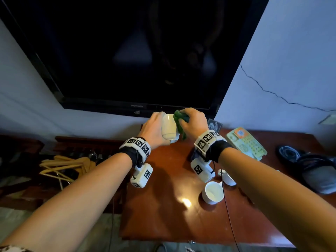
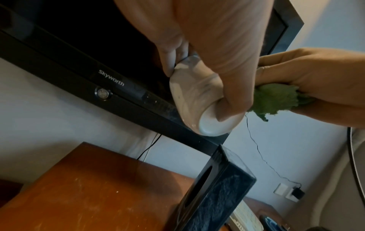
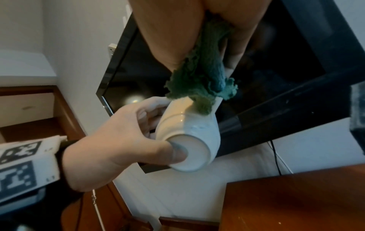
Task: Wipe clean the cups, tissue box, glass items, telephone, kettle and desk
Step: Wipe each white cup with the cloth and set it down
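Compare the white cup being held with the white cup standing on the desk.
The held cup is up in the air, gripped by the left hand; the desk cup stands on the desk. The held cup is tipped with its base toward the camera; the desk cup is upright, mouth up. The right hand presses a green cloth against the held cup; nothing touches the desk cup. Both are white.

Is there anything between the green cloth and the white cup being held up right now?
Nothing visible. The right hand presses the green cloth straight onto the white cup, which the left hand grips, lifted above the desk.
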`<state>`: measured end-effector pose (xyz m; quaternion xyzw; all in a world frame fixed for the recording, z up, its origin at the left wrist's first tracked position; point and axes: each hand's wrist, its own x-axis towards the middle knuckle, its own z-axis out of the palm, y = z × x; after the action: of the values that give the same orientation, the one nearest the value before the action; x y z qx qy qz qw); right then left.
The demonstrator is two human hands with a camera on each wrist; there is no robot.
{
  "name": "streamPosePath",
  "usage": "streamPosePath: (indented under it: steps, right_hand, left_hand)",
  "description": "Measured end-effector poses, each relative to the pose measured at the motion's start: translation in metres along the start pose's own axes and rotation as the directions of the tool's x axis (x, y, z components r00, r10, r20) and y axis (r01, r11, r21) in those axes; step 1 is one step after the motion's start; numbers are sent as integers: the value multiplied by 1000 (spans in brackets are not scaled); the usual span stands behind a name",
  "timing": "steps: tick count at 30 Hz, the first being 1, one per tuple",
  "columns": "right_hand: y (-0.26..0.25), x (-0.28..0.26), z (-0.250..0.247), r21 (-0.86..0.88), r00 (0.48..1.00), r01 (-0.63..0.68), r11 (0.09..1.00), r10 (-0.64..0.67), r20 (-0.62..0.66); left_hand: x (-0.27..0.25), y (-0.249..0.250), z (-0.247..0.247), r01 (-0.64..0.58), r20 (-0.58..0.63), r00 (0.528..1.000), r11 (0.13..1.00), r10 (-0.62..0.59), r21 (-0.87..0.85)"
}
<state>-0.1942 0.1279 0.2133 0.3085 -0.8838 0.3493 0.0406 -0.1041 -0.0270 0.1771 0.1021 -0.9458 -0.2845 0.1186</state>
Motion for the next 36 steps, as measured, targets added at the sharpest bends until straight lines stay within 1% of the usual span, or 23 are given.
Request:
streamPosePath:
  steps: [5,10,16,18,21,25,27,28,31,33,36]
  right_hand:
    - [-18,1,-8,-28,997,63,998,-64,-41]
    - [-25,4,-18,-30,999,52,998,-52,4]
    - [-34,24,-29,-49,991,-5,999,-2,-137]
    - [-37,28,-30,-47,988,13,999,-20,-155]
    - [-39,26,-29,-47,986,44,998,-51,-161]
    - [-37,20,-31,-28,991,84,996,-86,-104]
    - [-37,22,-37,-24,993,91,996,-93,-79]
    - [-36,25,-40,-13,992,85,996,-85,-89]
    - [-39,34,-49,48,982,52,998,-42,-182]
    - [-42,41,-54,50,970,69,996,-56,-236]
    - [-46,52,-59,39,966,84,996,-71,-249]
  left_hand:
    - [9,4,-17,-25,-118,993,1000,24,-8]
    - [15,9,-29,-18,-190,982,998,7,-57]
    - [25,21,-35,-150,-179,973,989,145,-10]
    - [29,24,-39,-153,-196,970,988,147,-19]
    - [36,25,-46,-124,-220,969,992,112,-38]
    - [44,23,-50,-55,-246,969,997,38,-62]
    - [46,22,-50,-54,-241,970,995,33,-79]
    - [47,22,-50,-58,-239,971,994,34,-93]
    - [50,27,-51,-99,-226,972,988,70,-118]
    - [51,32,-53,-142,-212,971,983,115,-118]
    - [51,39,-58,-184,-201,967,977,159,-110]
